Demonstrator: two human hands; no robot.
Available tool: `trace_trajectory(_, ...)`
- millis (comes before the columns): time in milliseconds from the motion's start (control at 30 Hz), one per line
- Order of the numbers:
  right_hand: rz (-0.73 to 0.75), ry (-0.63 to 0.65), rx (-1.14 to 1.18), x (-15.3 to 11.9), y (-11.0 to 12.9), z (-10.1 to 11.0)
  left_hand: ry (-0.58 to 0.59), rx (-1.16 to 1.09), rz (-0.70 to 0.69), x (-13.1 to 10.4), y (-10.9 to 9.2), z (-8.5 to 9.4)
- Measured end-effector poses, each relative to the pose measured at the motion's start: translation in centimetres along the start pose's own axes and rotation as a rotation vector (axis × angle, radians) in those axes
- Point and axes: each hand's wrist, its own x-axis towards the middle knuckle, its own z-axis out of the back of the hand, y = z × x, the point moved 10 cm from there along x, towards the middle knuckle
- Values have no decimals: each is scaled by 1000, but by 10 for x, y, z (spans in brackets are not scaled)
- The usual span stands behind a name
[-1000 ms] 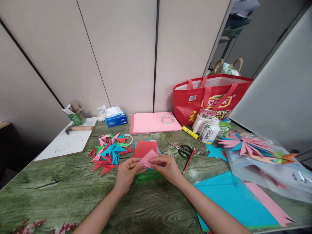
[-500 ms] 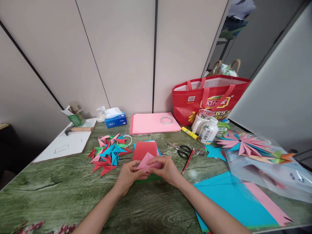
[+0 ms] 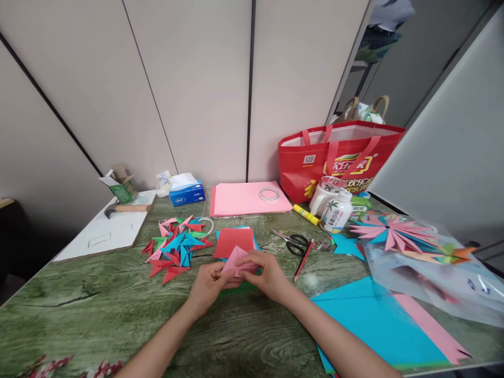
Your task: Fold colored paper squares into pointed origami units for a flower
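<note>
My left fingers [image 3: 218, 272] and right fingers [image 3: 254, 257] pinch the pink paper [image 3: 235, 258]; I should align edges carefully, then press gently.

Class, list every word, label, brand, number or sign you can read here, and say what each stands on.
"欢乐": large, on the red bag.
"HUAN": same bag, smaller, cut off by a strap.
A QR code, also on the bag: no readable words.
Too small or blurred: print on the white bottle, tissue box, green carton, plastic bag.
</note>
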Motion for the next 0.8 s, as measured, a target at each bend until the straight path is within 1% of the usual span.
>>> trace_trajectory(100, 19, -10, -12, 0, 2, 2, -37, -12, -24, 0, 0, 3)
trace_trajectory(167, 5, -12, 12, 0, 1, 3, -47, -19, -43, 0, -1, 3)
trace_trajectory(233, -48, -1, 72, 0, -6, 2, -48, -24, -52, 0, -2, 4)
trace_trajectory(367, -179, 25, 270, -1, -23, -4, -53, -53, -57, 1, -2, 5)
trace_trajectory(500, -262, 42, 431, -2, -34, -9, -57, -63, -73, 2, -5, 7)
trace_trajectory(667, -239, 50, 481, -1, -31, -9, -59, -74, -77, 2, -7, 10)
trace_trajectory(800, -206, 73, 487, 0, -25, -8, -80, -139, -16, 1, -3, 12)
